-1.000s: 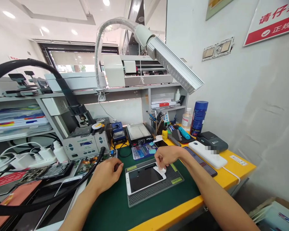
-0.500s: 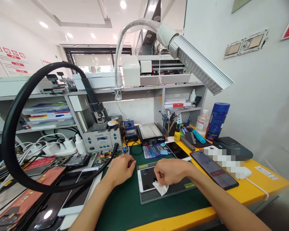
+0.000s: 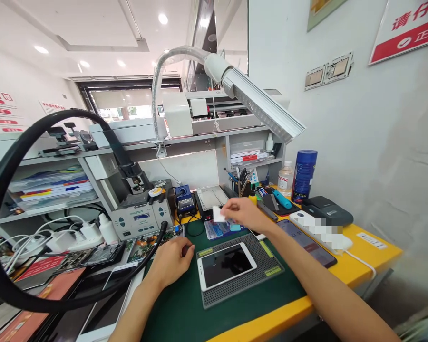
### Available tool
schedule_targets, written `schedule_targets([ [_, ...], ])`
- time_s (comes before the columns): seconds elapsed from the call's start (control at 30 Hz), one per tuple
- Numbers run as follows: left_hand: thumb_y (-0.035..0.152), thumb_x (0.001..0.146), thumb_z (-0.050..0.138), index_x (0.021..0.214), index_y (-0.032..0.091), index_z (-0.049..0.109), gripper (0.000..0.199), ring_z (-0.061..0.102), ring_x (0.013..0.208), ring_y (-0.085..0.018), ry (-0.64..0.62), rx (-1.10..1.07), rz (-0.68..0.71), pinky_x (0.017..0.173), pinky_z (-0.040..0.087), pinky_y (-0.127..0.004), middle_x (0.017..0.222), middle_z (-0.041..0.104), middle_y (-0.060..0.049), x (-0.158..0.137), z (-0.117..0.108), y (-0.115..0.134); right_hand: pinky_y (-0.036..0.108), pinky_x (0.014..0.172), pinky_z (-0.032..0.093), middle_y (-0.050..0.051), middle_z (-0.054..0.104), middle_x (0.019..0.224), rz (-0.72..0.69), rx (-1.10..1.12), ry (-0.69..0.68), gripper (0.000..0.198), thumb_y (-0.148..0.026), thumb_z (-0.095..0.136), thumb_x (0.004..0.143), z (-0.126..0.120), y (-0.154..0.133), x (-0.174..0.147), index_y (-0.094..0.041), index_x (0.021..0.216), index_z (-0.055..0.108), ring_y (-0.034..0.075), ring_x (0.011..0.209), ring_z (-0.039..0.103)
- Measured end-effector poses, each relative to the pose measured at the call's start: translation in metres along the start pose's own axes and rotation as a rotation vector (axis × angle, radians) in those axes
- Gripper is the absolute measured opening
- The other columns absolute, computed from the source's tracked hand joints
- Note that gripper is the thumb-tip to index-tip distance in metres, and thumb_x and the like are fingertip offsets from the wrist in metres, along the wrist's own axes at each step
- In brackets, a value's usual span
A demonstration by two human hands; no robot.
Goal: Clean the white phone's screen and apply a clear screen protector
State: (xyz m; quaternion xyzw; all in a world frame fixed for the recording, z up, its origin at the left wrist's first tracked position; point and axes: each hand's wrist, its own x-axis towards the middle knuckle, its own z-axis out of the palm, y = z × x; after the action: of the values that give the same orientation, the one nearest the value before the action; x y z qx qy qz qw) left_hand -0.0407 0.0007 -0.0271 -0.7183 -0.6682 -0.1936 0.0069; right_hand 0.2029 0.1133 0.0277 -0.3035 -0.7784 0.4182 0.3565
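Note:
A white-framed phone [image 3: 228,266] lies face up, its dark screen showing, on a grey perforated pad [image 3: 214,299] over the green mat. Beyond the phone's far edge, my right hand [image 3: 246,213] is raised and pinches a small folded white wipe [image 3: 218,214]. My left hand [image 3: 174,259] rests on the mat just left of the pad, its fingers curled in, with no object visible in them. It does not touch the phone.
A black flexible hose [image 3: 74,304] loops across the left side, over several phones. Behind stand a grey control unit [image 3: 142,216], a blue soldering station [image 3: 185,202] and a flat heating plate [image 3: 212,197]. A larger phone [image 3: 306,242] lies at right. A lamp [image 3: 264,104] hangs above.
My right hand has lifted off the phone's screen with the wipe and moved away toward the back of the bench. My left hand stays resting on the mat. The view has turned right.

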Motion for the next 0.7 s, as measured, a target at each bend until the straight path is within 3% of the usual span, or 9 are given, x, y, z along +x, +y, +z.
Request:
schedule_targets([
  [0.1, 0.031, 0.093, 0.051, 0.084, 0.025, 0.067, 0.019, 0.061, 0.070, -0.018, 0.001, -0.008, -0.008, 0.062, 0.034, -0.029, 0.077, 0.069, 0.001, 0.000, 0.001, 0.000, 0.021, 0.045, 0.033, 0.004, 0.068, 0.074, 0.055, -0.059, 0.102, 0.024, -0.039, 0.060, 0.083, -0.037, 0.017, 0.004, -0.015, 0.083, 0.062, 0.007, 0.049, 0.044],
  [0.2, 0.031, 0.093, 0.051, 0.084, 0.025, 0.067, 0.020, 0.061, 0.069, -0.018, 0.003, -0.012, -0.013, 0.062, 0.034, -0.029, 0.077, 0.069, 0.000, 0.000, 0.001, 0.001, 0.020, 0.044, 0.032, 0.002, 0.066, 0.068, 0.117, -0.137, 0.055, 0.017, -0.031, 0.060, 0.078, -0.054, 0.028, 0.002, -0.015, 0.076, 0.062, 0.007, 0.048, 0.043],
  [0.33, 0.031, 0.093, 0.050, 0.084, 0.024, 0.067, 0.020, 0.061, 0.069, -0.018, -0.004, -0.020, -0.012, 0.062, 0.035, -0.029, 0.077, 0.069, 0.000, 0.000, 0.000, 0.002, 0.020, 0.045, 0.038, 0.001, 0.065, 0.057, 0.192, -0.233, -0.237, 0.011, -0.025, 0.067, 0.067, -0.045, 0.026, -0.002, -0.014, 0.066, 0.066, 0.011, 0.050, 0.052],
  [0.5, 0.032, 0.094, 0.049, 0.086, 0.024, 0.067, 0.021, 0.061, 0.070, -0.018, -0.003, -0.021, -0.010, 0.062, 0.035, -0.029, 0.077, 0.069, 0.000, -0.001, 0.000, 0.001, 0.020, 0.051, 0.044, 0.001, 0.071, 0.062, 0.234, -0.328, -0.578, 0.010, -0.022, 0.068, 0.061, -0.008, 0.014, -0.011, -0.015, 0.066, 0.073, 0.015, 0.060, 0.064],
  [0.6, 0.032, 0.094, 0.050, 0.085, 0.025, 0.067, 0.020, 0.061, 0.070, -0.018, -0.002, -0.018, -0.010, 0.062, 0.034, -0.029, 0.077, 0.068, 0.000, 0.000, 0.001, -0.001, 0.020, 0.053, 0.044, 0.001, 0.072, 0.062, 0.272, -0.422, -0.618, 0.009, -0.015, 0.065, 0.057, -0.001, 0.015, -0.011, -0.015, 0.061, 0.072, 0.017, 0.064, 0.067],
  [0.7, 0.032, 0.094, 0.050, 0.086, 0.025, 0.066, 0.020, 0.061, 0.070, -0.019, -0.002, -0.016, -0.010, 0.062, 0.034, -0.029, 0.078, 0.069, 0.001, 0.001, 0.002, -0.002, 0.022, 0.053, 0.043, 0.004, 0.071, 0.060, 0.330, -0.520, -0.534, 0.010, -0.013, 0.061, 0.057, -0.019, 0.025, -0.007, -0.015, 0.057, 0.071, 0.019, 0.066, 0.067],
])
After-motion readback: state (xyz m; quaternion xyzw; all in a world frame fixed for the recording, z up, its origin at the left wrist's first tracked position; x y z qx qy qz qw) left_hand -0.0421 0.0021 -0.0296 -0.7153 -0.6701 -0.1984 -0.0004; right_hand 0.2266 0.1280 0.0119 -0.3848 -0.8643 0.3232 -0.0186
